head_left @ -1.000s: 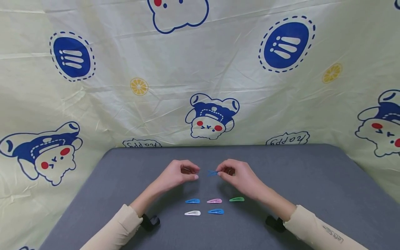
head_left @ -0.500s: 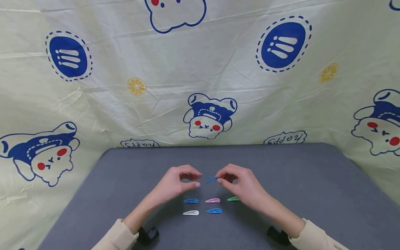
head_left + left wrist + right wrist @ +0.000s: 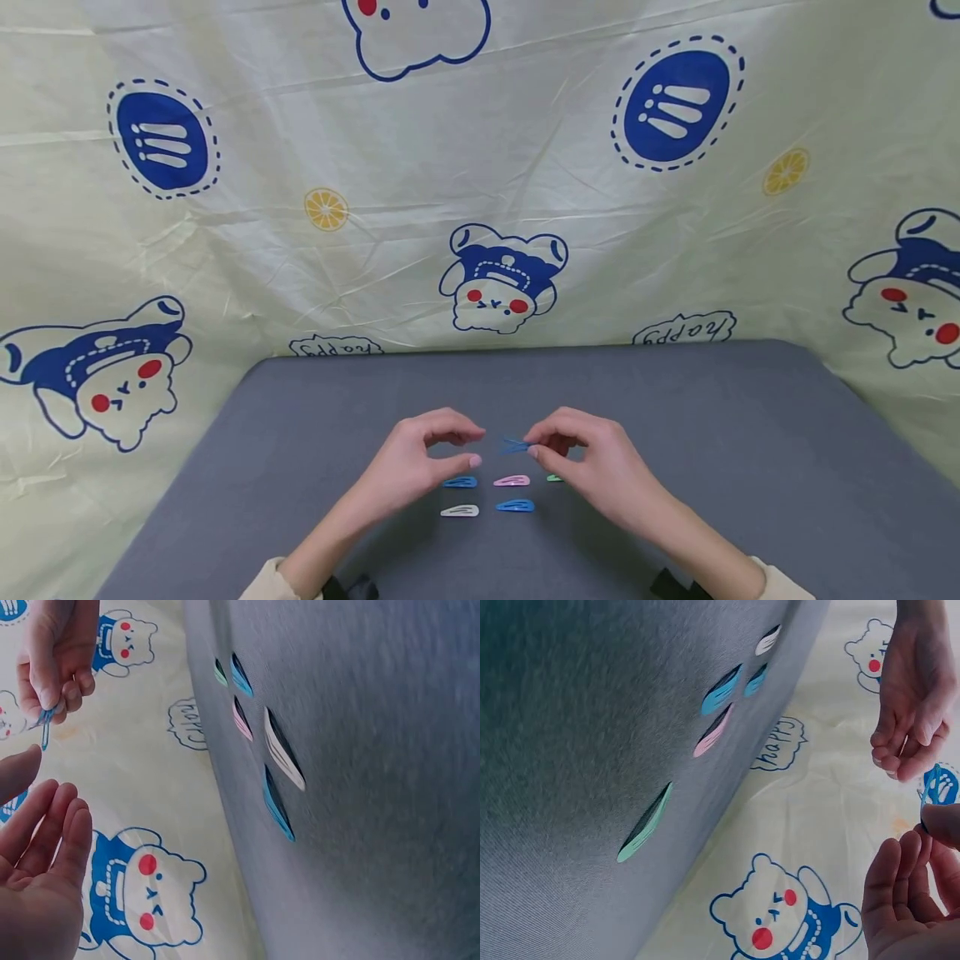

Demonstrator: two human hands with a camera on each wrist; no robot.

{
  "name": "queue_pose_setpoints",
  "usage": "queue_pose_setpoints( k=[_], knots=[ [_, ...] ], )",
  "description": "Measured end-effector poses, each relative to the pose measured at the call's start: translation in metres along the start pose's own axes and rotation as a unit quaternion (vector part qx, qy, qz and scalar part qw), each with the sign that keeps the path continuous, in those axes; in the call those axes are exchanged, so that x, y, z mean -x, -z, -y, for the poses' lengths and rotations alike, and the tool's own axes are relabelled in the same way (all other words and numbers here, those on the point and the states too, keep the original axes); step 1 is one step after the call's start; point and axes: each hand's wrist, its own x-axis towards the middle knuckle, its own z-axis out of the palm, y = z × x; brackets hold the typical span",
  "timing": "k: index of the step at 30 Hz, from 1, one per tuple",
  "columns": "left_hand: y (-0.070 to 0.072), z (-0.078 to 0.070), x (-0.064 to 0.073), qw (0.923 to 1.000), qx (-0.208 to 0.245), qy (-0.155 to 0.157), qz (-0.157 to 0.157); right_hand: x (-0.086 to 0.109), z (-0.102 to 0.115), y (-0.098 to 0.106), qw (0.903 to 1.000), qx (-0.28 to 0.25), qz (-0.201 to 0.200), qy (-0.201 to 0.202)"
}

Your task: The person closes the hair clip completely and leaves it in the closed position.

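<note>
Between the thumb and fingers of my right hand (image 3: 600, 462) a blue snap hair clip (image 3: 513, 447) is pinched by one end. Its two parts are spread apart in a narrow V pointing left, above the table. My left hand (image 3: 412, 458) faces it across a small gap, thumb and fingers apart, holding nothing. On the table below lie a pink clip (image 3: 512, 481), a white clip (image 3: 460, 511), a blue clip (image 3: 515, 506) and another blue clip (image 3: 461, 482) partly behind my left thumb. My right hand hides most of a green clip (image 3: 554, 478), seen whole in the right wrist view.
A grey cloth-covered table (image 3: 315, 408) extends on both sides of the hands. Behind it hangs a pale curtain (image 3: 405, 275) printed with cartoon bears and orange slices. Black wrist straps (image 3: 671, 586) show at the lower edge.
Both hands have come down in the head view, closer to the clips on the table. The left thumb and fingers have spread wider. The right hand still pinches the spread blue clip.
</note>
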Motion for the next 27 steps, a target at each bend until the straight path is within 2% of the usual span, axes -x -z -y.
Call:
queue_pose_setpoints(
  k=[3, 9, 16, 22, 27],
  knots=[
    [-0.002, -0.006, 0.005, 0.9999, 0.011, 0.004, -0.002, 0.006, 0.004, 0.002, 1.0, 0.001, 0.0, 0.001],
    [-0.004, -0.016, 0.015, 0.9988, 0.036, 0.031, -0.006, 0.018, 0.012, 0.005, 0.9999, -0.007, -0.009, 0.013],
    [-0.012, -0.024, 0.025, 0.9983, 0.05, 0.032, -0.003, 0.029, 0.023, 0.009, 0.9996, 0.004, -0.027, 0.009],
    [-0.017, -0.033, 0.035, 0.9988, 0.036, 0.031, -0.015, 0.04, 0.028, 0.009, 0.9973, 0.016, -0.042, 0.058],
    [-0.021, -0.04, 0.041, 0.9991, 0.033, 0.021, -0.016, 0.046, 0.031, 0.007, 0.997, 0.003, -0.039, 0.067]
  ],
)
